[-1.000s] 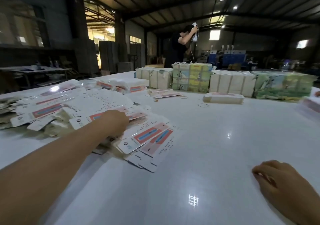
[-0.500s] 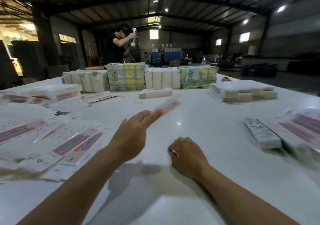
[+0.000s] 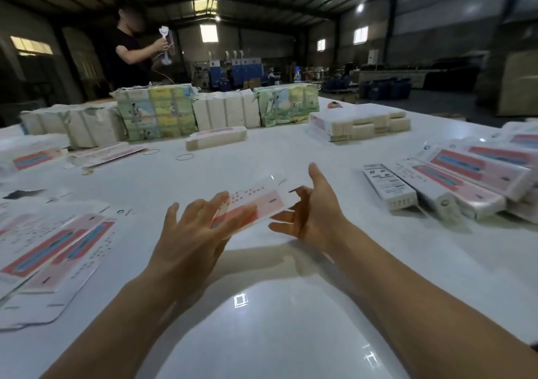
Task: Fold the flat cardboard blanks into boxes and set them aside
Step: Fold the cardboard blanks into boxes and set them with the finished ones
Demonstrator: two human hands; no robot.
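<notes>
One flat blank (image 3: pixel 256 206), pink and white, sits between your two hands above the white table (image 3: pixel 291 306), lifted clear, probably so you can open it. Your left hand (image 3: pixel 189 233) has spread fingers with its fingertips on the blank's near end; whether it pinches I cannot tell. Your right hand (image 3: pixel 314 212) is open, palm toward the blank's far end. Left of your left hand: loose flat blanks (image 3: pixel 58 247), ready to draw from. Right of your right hand: folded boxes (image 3: pixel 436 186), set aside. Beyond both: wrapped bundles (image 3: pixel 163 113) and a person (image 3: pixel 131 49).
</notes>
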